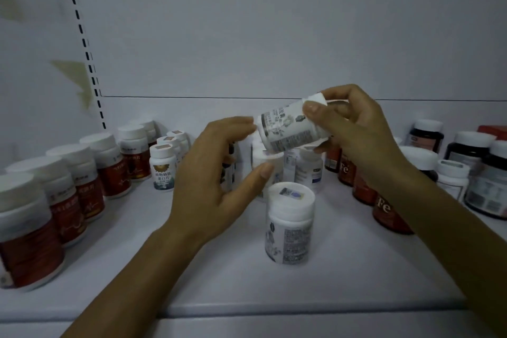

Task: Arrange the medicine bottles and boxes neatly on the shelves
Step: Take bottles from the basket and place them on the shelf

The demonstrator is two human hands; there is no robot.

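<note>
Upright white bottle (289,228) stands at the shelf (192,277) front. Above it the right hand (356,129) grips a second bottle (288,132), tilted; the left hand (216,173) is spread loosely beside its base. Placement appears in hand; next, right it and set it in line.

We note two bare hands, slim build. Left hand (208,173): long fingers (233,123), short rounded thumbnail (266,170). Left forearm (131,277) bare from wrist to near frame edge, faint crease at wrist. Right hand (356,129): similar slim fingers (340,93), short trimmed thumbnail (311,107), knuckles showing. Right forearm (452,228) likewise bare to near right edge. Dim light; we cannot make out finer detail.
</note>
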